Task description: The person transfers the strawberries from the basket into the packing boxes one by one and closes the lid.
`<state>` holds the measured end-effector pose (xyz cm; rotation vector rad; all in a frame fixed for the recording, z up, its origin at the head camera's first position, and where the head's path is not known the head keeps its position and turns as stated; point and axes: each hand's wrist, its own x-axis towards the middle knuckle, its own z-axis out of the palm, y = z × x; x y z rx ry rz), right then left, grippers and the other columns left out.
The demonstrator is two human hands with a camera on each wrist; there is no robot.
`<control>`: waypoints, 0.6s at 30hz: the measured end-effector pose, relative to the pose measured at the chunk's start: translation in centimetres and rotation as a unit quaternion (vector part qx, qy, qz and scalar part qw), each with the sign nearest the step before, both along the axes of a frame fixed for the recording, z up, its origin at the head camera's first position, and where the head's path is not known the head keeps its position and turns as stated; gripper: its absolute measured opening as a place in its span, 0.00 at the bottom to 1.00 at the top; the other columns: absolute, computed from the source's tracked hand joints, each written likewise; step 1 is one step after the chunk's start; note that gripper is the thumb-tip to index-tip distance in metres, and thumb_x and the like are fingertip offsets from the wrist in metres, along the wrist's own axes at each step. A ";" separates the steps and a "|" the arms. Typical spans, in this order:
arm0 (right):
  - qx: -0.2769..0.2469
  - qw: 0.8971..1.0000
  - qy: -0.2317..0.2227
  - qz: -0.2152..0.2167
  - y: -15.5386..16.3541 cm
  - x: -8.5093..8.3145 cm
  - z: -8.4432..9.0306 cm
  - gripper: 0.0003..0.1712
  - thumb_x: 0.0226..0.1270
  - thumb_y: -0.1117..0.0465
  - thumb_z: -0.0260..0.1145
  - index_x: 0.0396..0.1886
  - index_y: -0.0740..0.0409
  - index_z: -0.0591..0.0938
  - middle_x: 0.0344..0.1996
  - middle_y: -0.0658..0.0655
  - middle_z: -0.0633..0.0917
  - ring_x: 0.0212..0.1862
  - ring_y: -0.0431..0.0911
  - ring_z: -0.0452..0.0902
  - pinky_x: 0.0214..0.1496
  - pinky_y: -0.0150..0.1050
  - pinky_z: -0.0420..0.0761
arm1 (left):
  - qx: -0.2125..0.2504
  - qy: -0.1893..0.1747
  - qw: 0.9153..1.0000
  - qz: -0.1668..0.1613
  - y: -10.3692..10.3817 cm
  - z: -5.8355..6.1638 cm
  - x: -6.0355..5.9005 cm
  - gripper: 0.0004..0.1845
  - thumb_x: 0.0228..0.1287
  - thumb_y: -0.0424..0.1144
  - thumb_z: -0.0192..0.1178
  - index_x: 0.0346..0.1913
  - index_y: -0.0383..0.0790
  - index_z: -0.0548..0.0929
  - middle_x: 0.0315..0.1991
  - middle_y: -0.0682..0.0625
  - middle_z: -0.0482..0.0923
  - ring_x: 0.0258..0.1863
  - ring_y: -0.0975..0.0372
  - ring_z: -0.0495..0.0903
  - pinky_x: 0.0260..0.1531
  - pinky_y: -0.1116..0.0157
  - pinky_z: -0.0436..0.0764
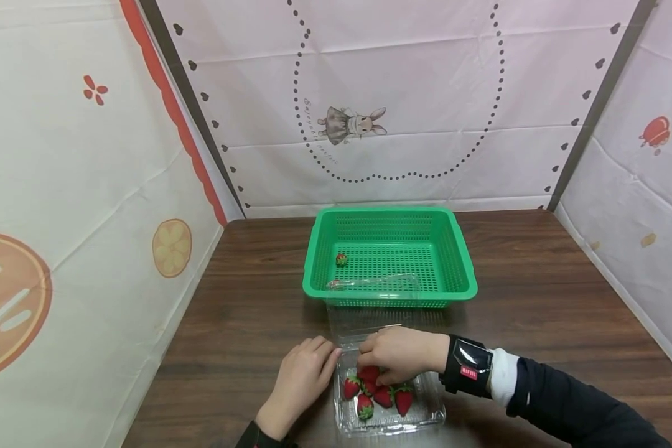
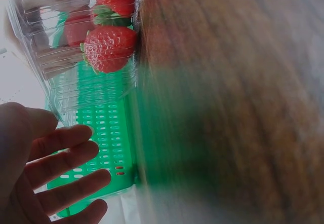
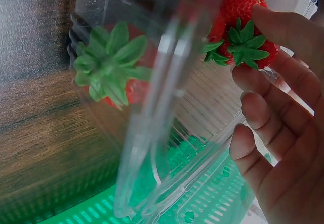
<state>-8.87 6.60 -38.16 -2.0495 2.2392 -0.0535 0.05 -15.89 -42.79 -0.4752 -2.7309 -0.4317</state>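
A clear plastic container (image 1: 381, 426) with several red strawberries (image 1: 403, 401) lies on the table. My right hand (image 1: 397, 354) reaches into it. In the right wrist view its thumb and index finger pinch a strawberry (image 3: 248, 46) with green leaves, while the other fingers stay loosely bent. At the container's left rim is my left hand (image 1: 308, 376). The left wrist view shows its thumb and index finger pinching the container's corner, the other fingers spread apart. A strawberry (image 2: 110, 49) shows through the clear wall there. The right hand partly hides the strawberries under it.
Behind the container stands a green basket (image 1: 465, 286), with a strawberry (image 1: 341, 259) inside at the left. The container's clear lid (image 1: 369, 317) is folded back and overlaps the basket's front rim. Printed cloth walls (image 1: 414, 81) enclose the brown wooden table (image 1: 241, 298) on three sides.
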 end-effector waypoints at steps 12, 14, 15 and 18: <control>0.002 1.000 0.014 0.007 0.0 0.2 0.1 0.15 0.62 0.48 0.75 0.47 0.43 0.85 0.34 0.40 0.78 0.37 0.33 0.72 0.34 0.26 0.71 | 0.002 -0.008 1.000 0.005 -0.1 0.0 0.0 0.09 0.72 0.45 0.63 0.34 0.46 0.87 0.33 0.56 0.82 0.33 0.63 0.80 0.34 0.62 0.83; 0.006 1.000 0.010 0.006 -0.1 0.2 0.1 0.16 0.62 0.48 0.75 0.47 0.43 0.85 0.35 0.40 0.78 0.37 0.32 0.72 0.35 0.25 0.71 | 0.001 -0.010 1.000 0.005 -0.1 0.0 0.0 0.09 0.72 0.45 0.63 0.34 0.47 0.87 0.33 0.56 0.82 0.33 0.64 0.80 0.34 0.62 0.83; 0.009 1.000 0.008 0.006 -0.1 0.2 0.1 0.16 0.62 0.47 0.75 0.47 0.43 0.85 0.35 0.40 0.78 0.37 0.32 0.72 0.35 0.25 0.72 | 0.001 -0.012 1.000 0.004 -0.1 0.0 0.0 0.09 0.72 0.45 0.63 0.34 0.47 0.87 0.33 0.56 0.82 0.33 0.64 0.80 0.34 0.62 0.83; 0.014 1.000 -0.004 0.006 -0.1 0.1 0.2 0.15 0.63 0.45 0.74 0.47 0.42 0.84 0.35 0.40 0.78 0.37 0.32 0.72 0.36 0.25 0.72 | 0.002 -0.013 1.000 0.001 -0.1 0.2 0.0 0.09 0.72 0.45 0.63 0.34 0.47 0.87 0.33 0.56 0.83 0.34 0.64 0.80 0.35 0.62 0.83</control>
